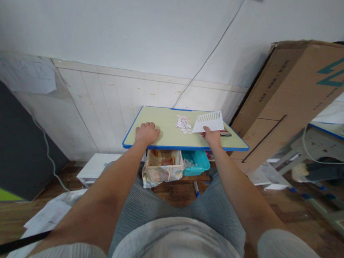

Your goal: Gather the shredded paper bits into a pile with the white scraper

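My left hand (147, 133) lies on the left part of the small pale-yellow desk (167, 117), its fingers resting on the top with nothing visible in them. My right hand (212, 137) grips a white printed card (209, 122) by its near edge, thumb on top, tilted just above the right side of the desktop. Beside the card's left edge sits a loose heap of small white and pinkish paper strips (183, 124). Partly hidden by the card and hand, some thin dark items (227, 133) lie at the right; their kind is unclear.
Under the desktop are a cloth-lined basket (163, 173) and a turquoise bin (198, 167) holding pale pieces. A tall cardboard box (293, 93) leans close on the right. A white box (96, 165) stands at lower left. A cable (210, 51) runs down the wall behind the desk.
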`<state>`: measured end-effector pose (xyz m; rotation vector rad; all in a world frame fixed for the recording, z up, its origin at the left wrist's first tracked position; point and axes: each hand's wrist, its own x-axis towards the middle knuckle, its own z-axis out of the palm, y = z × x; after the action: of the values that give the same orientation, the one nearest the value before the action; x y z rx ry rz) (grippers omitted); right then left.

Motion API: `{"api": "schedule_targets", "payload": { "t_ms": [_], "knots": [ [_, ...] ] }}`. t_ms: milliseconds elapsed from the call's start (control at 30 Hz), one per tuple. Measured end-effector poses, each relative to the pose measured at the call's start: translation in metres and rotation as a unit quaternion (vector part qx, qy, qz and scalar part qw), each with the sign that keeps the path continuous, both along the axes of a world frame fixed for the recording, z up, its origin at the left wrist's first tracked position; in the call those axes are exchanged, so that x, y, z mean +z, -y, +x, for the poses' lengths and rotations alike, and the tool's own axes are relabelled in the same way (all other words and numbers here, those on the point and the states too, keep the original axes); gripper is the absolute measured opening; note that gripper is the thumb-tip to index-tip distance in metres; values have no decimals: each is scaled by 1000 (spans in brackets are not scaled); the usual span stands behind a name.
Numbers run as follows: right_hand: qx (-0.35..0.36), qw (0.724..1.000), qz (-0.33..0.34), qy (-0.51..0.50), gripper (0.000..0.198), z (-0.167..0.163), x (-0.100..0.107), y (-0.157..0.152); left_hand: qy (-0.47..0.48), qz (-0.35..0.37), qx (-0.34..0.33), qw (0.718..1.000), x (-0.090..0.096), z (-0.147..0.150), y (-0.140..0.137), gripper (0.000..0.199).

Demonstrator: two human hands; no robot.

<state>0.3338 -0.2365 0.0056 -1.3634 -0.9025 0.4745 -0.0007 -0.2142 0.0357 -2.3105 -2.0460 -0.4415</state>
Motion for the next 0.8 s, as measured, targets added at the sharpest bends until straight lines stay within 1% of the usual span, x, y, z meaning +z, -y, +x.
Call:
{"api": "schedule_targets", "payload": {
  "t_ms": [400,800],
  "knots": [
    [3,1000,-1,-2,14,-2,1,3,-3,-4,3,1000,1,0,0,61],
    [30,1000,-1,-10,17,-1,0,1,5,0,1,1000,0,0,0,62]
  ]
}}
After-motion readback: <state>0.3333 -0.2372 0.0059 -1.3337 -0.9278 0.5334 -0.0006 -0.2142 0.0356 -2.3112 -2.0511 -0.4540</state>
